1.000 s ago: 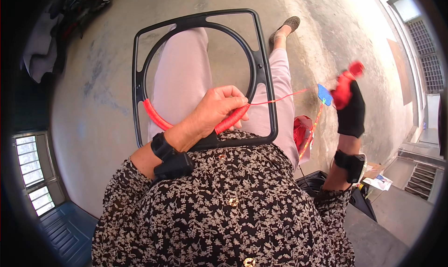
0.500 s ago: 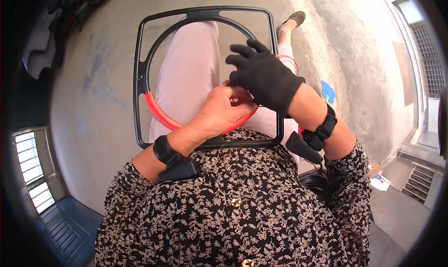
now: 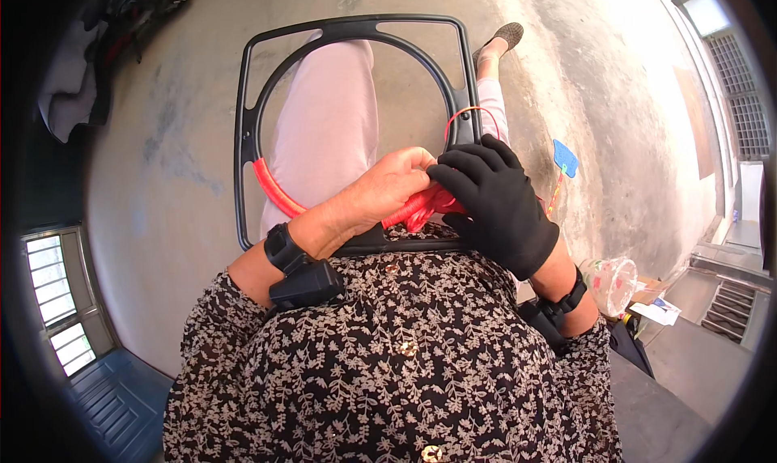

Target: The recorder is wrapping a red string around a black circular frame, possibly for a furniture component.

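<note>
A black square frame (image 3: pixel 240 172) with a round ring inside lies across my lap. Red cord (image 3: pixel 279 192) is wound closely around the lower left of the ring, and more of it bunches under my hands. My bare left hand (image 3: pixel 388 184) is closed, thumb and fingertips pinching at the cord on the ring's lower right. Beside it my right hand (image 3: pixel 502 204), in a black glove, curls its fingers over the red bunch. A thin red strand arcs up from there past the frame's right side. Hands and glove hide the fingertips' exact grip.
Right of my leg are a blue fly swatter (image 3: pixel 565 159) and a clear plastic container (image 3: pixel 613 286) with papers (image 3: pixel 657 311) nearby. A ribbed blue plastic surface (image 3: pixel 121 402) is at lower left. Dark objects (image 3: pixel 133 18) stand at the far left.
My right hand has come down and right from above the ring, its fingers now lowered onto the cord. The red bunch and strand show more. My left hand shifted slightly.
</note>
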`<act>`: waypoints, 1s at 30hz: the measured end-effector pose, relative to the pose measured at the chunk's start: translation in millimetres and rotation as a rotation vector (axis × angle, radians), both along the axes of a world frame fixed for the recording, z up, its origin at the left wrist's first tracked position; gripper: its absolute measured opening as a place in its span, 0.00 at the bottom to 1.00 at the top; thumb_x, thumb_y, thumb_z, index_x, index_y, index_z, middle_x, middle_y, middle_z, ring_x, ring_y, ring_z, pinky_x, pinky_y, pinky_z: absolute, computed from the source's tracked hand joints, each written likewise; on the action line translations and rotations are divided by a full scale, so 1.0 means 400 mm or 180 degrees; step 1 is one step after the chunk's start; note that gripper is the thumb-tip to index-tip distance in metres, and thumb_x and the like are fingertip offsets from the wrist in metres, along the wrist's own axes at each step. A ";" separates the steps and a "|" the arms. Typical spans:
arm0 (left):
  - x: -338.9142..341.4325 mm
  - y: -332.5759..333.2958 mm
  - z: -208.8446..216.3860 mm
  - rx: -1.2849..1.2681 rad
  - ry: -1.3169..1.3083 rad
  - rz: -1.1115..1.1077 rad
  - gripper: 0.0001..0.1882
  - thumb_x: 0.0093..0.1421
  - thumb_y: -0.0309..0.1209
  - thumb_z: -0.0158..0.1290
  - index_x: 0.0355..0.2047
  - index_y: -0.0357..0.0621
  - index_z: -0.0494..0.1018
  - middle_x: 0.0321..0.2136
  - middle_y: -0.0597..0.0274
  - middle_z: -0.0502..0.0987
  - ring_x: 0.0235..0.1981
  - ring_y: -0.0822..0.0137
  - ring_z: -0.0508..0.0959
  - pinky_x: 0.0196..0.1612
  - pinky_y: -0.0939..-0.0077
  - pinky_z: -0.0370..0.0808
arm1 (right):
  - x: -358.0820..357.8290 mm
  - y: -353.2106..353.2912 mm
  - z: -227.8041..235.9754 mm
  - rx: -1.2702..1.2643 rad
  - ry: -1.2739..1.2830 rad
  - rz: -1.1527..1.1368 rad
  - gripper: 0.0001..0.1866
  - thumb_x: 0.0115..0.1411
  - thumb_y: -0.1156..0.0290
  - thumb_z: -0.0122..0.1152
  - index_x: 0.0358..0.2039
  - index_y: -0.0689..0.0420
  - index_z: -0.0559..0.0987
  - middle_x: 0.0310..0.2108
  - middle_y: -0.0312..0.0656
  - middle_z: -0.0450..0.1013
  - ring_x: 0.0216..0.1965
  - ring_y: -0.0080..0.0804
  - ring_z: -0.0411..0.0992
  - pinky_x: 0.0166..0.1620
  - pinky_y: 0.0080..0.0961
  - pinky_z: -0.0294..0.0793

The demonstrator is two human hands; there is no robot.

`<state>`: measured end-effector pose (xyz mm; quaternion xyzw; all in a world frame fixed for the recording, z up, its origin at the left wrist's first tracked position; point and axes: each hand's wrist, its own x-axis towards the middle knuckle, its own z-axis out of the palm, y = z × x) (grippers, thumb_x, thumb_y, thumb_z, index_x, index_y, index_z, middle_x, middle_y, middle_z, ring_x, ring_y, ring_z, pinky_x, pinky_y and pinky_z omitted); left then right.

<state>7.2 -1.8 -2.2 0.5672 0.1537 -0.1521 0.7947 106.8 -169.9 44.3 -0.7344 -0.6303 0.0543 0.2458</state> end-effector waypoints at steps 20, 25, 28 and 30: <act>0.007 0.003 0.048 -0.0746 0.0709 0.0418 0.09 0.64 0.33 0.48 0.33 0.41 0.70 0.25 0.64 0.76 0.23 0.76 0.76 0.28 0.82 0.75 | -0.024 -0.131 0.062 0.1658 0.5099 -0.1704 0.17 0.65 0.64 0.46 0.48 0.64 0.68 0.35 0.41 0.72 0.40 0.31 0.73 0.47 0.30 0.71; -0.003 0.023 0.037 -0.0597 0.0594 0.0131 0.11 0.65 0.36 0.48 0.34 0.39 0.70 0.25 0.60 0.77 0.21 0.75 0.76 0.23 0.84 0.75 | 0.120 -0.313 0.019 0.3331 0.6845 -0.0383 0.12 0.69 0.62 0.35 0.37 0.55 0.66 0.19 0.27 0.55 0.15 0.16 0.57 0.26 0.19 0.59; -0.006 0.026 0.027 -0.0607 0.0516 0.0194 0.12 0.65 0.36 0.48 0.34 0.39 0.70 0.24 0.59 0.77 0.21 0.74 0.77 0.22 0.84 0.75 | 0.119 -0.379 0.037 0.3950 0.6596 -0.0007 0.10 0.69 0.66 0.37 0.40 0.58 0.66 0.20 0.30 0.57 0.18 0.16 0.59 0.26 0.17 0.62; -0.008 0.020 0.031 -0.0651 0.0545 0.0304 0.11 0.65 0.36 0.48 0.34 0.39 0.70 0.24 0.58 0.77 0.20 0.73 0.77 0.21 0.84 0.75 | 0.103 -0.405 0.033 0.3798 0.5267 -0.0883 0.11 0.68 0.66 0.39 0.42 0.60 0.67 0.23 0.31 0.60 0.21 0.17 0.61 0.26 0.17 0.61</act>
